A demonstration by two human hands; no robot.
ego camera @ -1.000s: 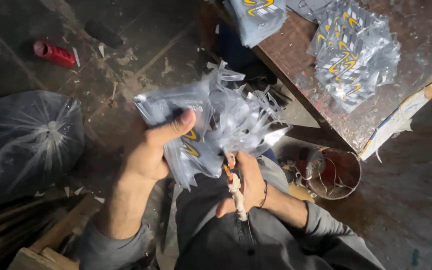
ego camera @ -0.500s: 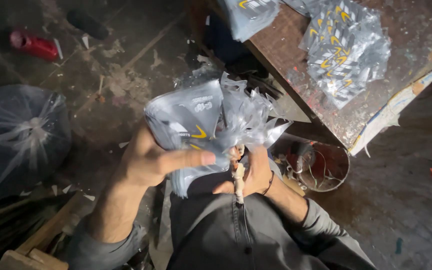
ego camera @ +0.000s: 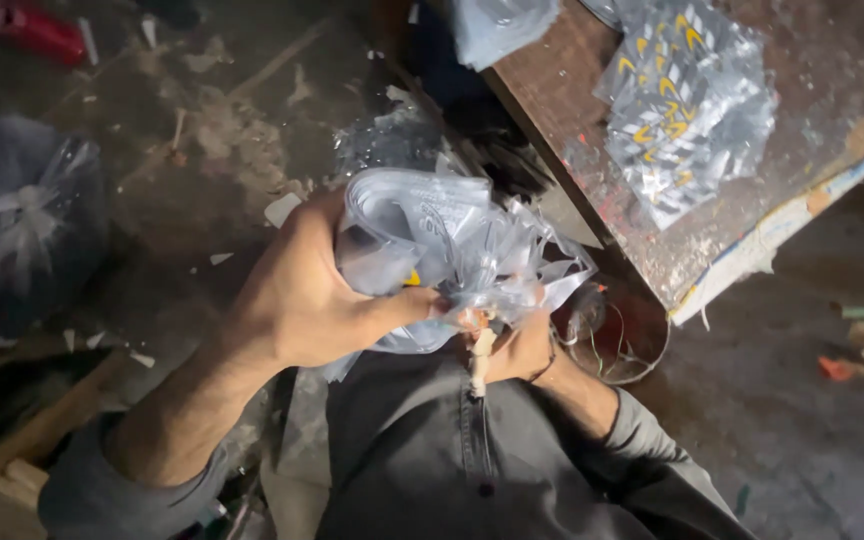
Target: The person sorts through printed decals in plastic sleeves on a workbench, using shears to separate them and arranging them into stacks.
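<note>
Head cam: left hand (ego camera: 297, 300) is clamped round a bunch of clear plastic bags (ego camera: 442, 255), held over the lap. Right hand (ego camera: 517, 350) sits just under & right of it, fingers closed on the bag ends.

Clear silver-yellow packet bundle (ego camera: 432, 250) in hands; more packets (ego camera: 687, 110) on table.

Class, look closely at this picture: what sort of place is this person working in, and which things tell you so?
Probably a small, rough packing workshop: a worn, paint-spattered wooden table bearing a stack of clear printed packets, a dirt floor strewn with scraps, and a tied plastic sack.
</note>
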